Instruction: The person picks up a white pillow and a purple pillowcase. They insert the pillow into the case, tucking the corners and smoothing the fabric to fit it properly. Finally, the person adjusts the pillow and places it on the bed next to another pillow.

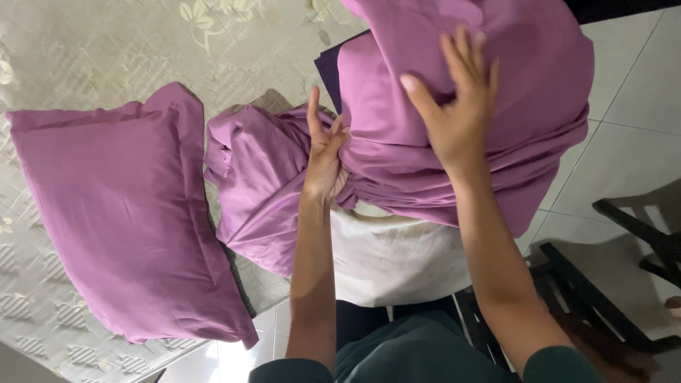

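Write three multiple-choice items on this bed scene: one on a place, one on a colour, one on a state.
1. Where does the finished pillow lie?
A. on the mattress, left of the hands
B. on the tiled floor
C. under the right hand

2. What colour is the bare pillow showing below the pillowcase?
A. purple
B. white
C. green

3. What is the left hand doing?
A. hanging free in the air
B. resting flat on the floor
C. gripping bunched purple fabric

Answers:
1. A, it rests on the patterned mattress at the left of the view.
2. B, the uncovered part under the purple cloth is white.
3. C, its fingers close round gathered cloth, while the right hand presses spread on the pillowcase.
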